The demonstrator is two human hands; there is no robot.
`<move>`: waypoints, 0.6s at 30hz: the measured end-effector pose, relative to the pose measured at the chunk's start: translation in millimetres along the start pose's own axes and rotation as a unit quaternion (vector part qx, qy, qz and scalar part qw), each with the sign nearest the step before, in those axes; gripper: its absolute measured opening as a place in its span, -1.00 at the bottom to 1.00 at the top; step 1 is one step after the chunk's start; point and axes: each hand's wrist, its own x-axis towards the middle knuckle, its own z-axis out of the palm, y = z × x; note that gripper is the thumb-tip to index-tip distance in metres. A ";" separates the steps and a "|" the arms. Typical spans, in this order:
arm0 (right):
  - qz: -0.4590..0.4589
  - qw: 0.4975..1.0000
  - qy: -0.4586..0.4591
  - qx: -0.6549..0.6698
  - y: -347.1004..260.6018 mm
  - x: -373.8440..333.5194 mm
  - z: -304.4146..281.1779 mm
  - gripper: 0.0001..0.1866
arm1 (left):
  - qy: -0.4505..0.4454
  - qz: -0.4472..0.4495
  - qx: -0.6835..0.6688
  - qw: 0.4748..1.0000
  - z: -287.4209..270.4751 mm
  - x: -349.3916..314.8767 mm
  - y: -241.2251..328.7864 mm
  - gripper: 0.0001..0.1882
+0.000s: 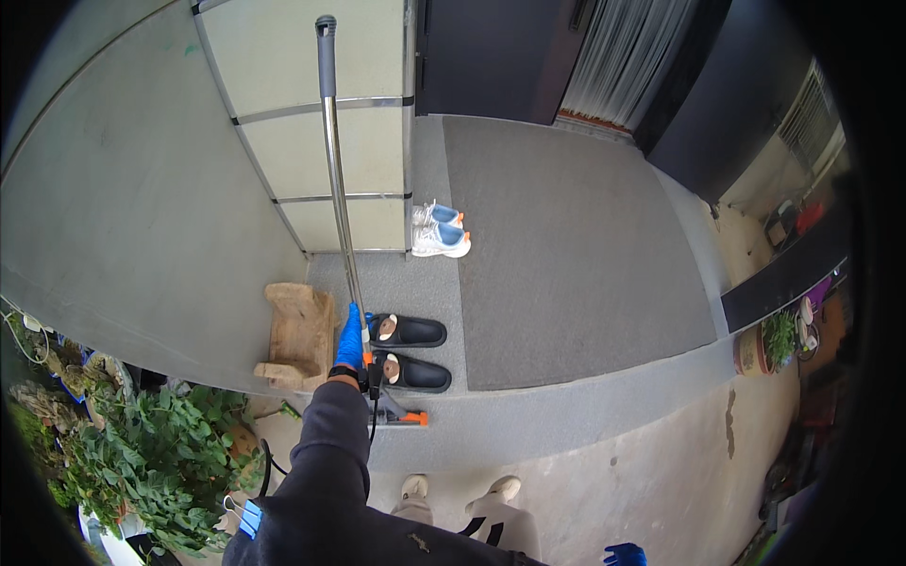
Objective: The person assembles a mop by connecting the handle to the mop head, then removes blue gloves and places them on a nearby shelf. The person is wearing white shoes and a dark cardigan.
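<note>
My left hand (350,341), in a blue glove, is closed around the lower shaft of a long-handled mop (337,160). The steel shaft leans up and slightly left, ending in a grey grip with a hanging hole. Below my wrist the grey mop head (391,413) with an orange end rests low on the grey step, partly hidden by my sleeve. Just right of the shaft lie two black slippers (415,331). At the bottom edge only part of my right hand (625,555) shows, blue-gloved, fingers apart, with nothing visible in it.
A wooden stool (300,335) lies left of my left hand. White sneakers (441,229) stand beside the cream cabinet (311,151). A dark grey mat (576,255) covers the step before the dark door (495,57). Leafy plants (160,457) crowd the lower left; a potted plant (752,352) stands right.
</note>
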 end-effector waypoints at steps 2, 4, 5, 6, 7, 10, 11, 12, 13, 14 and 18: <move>0.025 0.999 0.017 0.014 0.3 12.7 -9.6 -0.69 | 0.046 -0.003 0.026 0.999 2.8 21.1 -0.1 -0.25; 0.051 0.997 -0.019 0.051 -5.4 36.1 -22.1 -0.70 | 0.051 0.015 0.020 0.998 2.8 40.5 -4.2 -0.29; 0.057 0.997 -0.019 0.045 -10.9 51.1 -28.7 -0.70 | 0.059 0.008 0.015 0.998 2.4 48.5 -7.6 -0.30; 0.064 0.997 -0.021 0.036 -17.3 66.0 -34.6 -0.70 | 0.067 0.020 0.021 0.997 0.9 54.8 -11.7 -0.28; 0.072 0.997 -0.023 0.027 -26.0 80.8 -41.9 -0.70 | 0.077 0.017 0.025 0.997 -1.2 59.4 -15.9 -0.25; 0.068 0.996 -0.052 0.009 -69.0 137.6 -58.8 -0.71 | 0.112 0.033 0.034 0.993 -5.8 74.3 -23.6 -0.21; 0.045 0.996 -0.071 0.005 -88.7 155.2 -68.1 -0.74 | 0.129 0.034 0.033 0.991 -6.6 79.3 -25.5 -0.21; 0.070 0.995 -0.065 -0.005 -108.8 176.7 -72.3 -0.75 | 0.135 0.031 0.028 0.990 -5.4 84.9 -28.2 -0.21; 0.033 0.995 -0.091 0.010 -130.2 198.2 -76.7 -0.75 | 0.135 0.010 0.032 0.990 -7.3 90.3 -27.6 -0.27; 0.000 0.993 -0.115 0.023 -150.2 216.4 -81.4 -0.74 | 0.150 0.001 0.036 0.988 -7.9 94.7 -28.0 -0.28; 0.009 0.994 -0.073 -0.084 -235.0 285.0 -98.1 -0.69 | 0.227 0.155 0.131 0.953 -8.4 80.8 -27.8 -0.28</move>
